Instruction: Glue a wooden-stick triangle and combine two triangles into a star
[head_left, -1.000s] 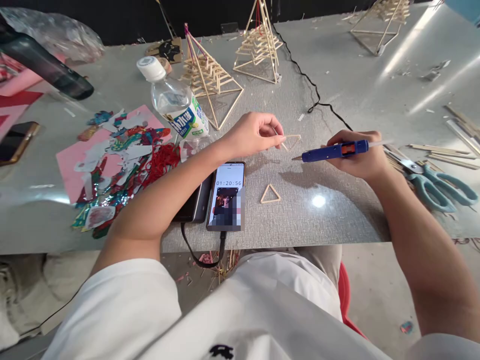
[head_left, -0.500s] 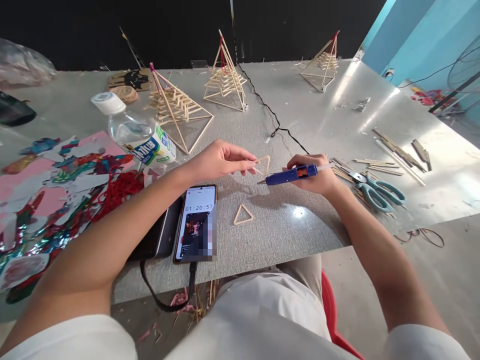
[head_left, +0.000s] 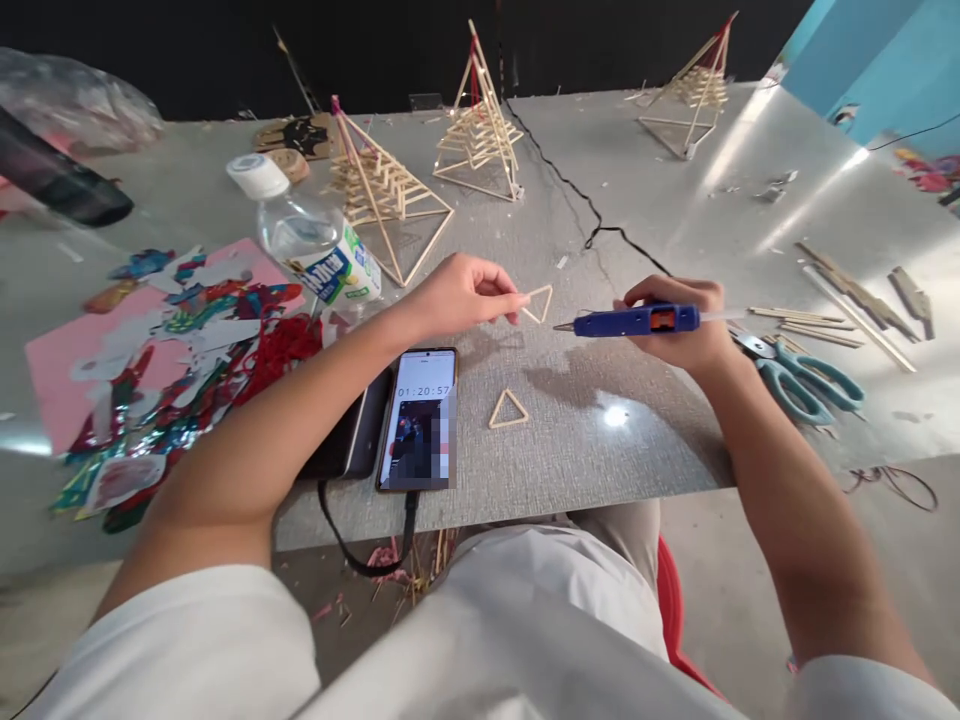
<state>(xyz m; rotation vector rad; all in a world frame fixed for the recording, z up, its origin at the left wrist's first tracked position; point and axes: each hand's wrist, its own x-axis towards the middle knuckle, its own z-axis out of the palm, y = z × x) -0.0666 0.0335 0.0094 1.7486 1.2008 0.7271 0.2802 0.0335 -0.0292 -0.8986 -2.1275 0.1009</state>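
My left hand [head_left: 457, 296] pinches a small triangle of thin wooden sticks [head_left: 538, 303] just above the grey table [head_left: 585, 450]. My right hand [head_left: 679, 335] is wrapped round a blue glue gun [head_left: 637, 320], held level with its nozzle pointing left, a short gap from the triangle. A second stick triangle [head_left: 509, 410] lies flat on the table below them. A phone [head_left: 420, 417] with its screen lit lies under my left forearm.
Three stick pyramids stand at the back [head_left: 379, 195] [head_left: 480, 125] [head_left: 694, 95]. A water bottle [head_left: 307, 240] lies beside a pink sheet with coloured scraps [head_left: 161, 340]. Teal scissors [head_left: 806, 380] and loose sticks [head_left: 832, 300] lie right. A black cable [head_left: 592, 225] crosses the table.
The view has shifted while my head moved. The glue gun's nozzle has drawn slightly away from the held triangle. Both hands keep their grips.
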